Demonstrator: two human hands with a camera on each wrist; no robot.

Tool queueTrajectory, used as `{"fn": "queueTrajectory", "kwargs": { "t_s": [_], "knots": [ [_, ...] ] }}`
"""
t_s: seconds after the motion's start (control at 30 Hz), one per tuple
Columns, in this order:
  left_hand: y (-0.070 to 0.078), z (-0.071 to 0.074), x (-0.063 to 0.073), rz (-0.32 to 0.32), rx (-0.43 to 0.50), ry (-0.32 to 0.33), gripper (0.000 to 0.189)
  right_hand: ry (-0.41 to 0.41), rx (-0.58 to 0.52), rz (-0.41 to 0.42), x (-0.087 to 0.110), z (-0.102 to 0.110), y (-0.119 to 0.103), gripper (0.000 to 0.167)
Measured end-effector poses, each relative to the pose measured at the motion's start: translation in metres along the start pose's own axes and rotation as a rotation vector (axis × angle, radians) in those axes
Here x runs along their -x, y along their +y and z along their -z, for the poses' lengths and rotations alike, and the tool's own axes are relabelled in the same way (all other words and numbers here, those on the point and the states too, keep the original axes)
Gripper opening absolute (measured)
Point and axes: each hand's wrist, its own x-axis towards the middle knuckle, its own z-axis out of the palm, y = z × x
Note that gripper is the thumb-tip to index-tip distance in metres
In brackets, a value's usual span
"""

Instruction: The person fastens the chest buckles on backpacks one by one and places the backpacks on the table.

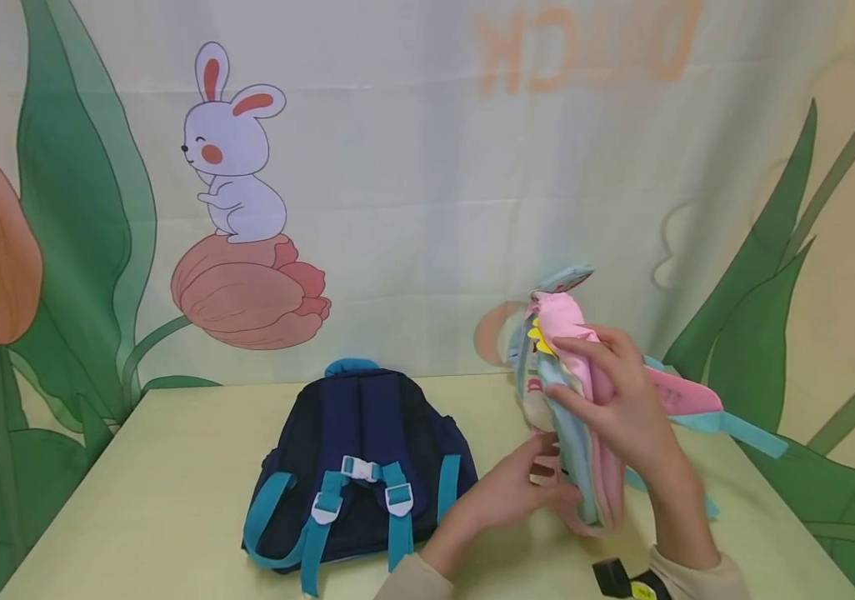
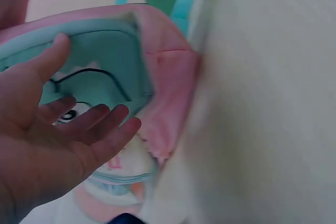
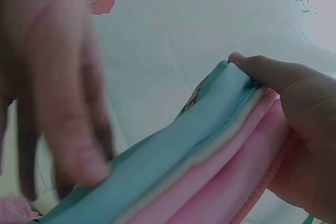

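Note:
A small pink and light-blue children's backpack point(image 1: 573, 450) stands edge-on at the right of the table, with yellow points along its upper edge. My right hand point(image 1: 622, 400) grips it from the right; in the right wrist view the thumb and palm of the right hand point(image 3: 310, 124) clasp its pink and blue side. My left hand point(image 1: 506, 492) is low by the front of the bag. In the left wrist view that left hand point(image 2: 63, 129) has its fingers loosely spread before the blue front pocket point(image 2: 100, 51), which carries a black cord and a printed eye.
A navy backpack point(image 1: 360, 417) with teal straps and white buckles lies left of my hands, straps up. Pink and blue straps point(image 1: 686, 396) stick out right of the pink bag. A printed curtain point(image 1: 412, 208) hangs behind the pale yellow table point(image 1: 172, 483).

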Motion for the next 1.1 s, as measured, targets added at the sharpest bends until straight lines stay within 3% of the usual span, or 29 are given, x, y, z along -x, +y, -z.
{"fn": "queueTrajectory", "kwargs": {
  "t_s": [0.17, 0.33, 0.53, 0.8, 1.1],
  "knots": [
    [0.023, 0.018, 0.01, -0.032, 0.032, 0.121, 0.068, -0.01, -0.002, -0.01, 0.0, -0.002, -0.001, 0.058],
    [0.036, 0.033, 0.02, -0.102, 0.046, 0.209, 0.067, -0.031, -0.021, -0.029, 0.0, -0.004, -0.002, 0.058],
    [0.044, 0.045, 0.029, -0.136, 0.055, 0.265, 0.064, -0.055, -0.052, -0.042, -0.001, -0.007, -0.005, 0.057],
    [0.056, 0.058, 0.041, -0.211, -0.001, 0.331, 0.06, -0.07, -0.098, -0.033, -0.002, -0.014, -0.012, 0.058],
    [0.061, 0.064, 0.047, -0.2, -0.034, 0.348, 0.06, -0.117, -0.144, -0.023, -0.002, -0.025, -0.019, 0.058]
  ]
}}
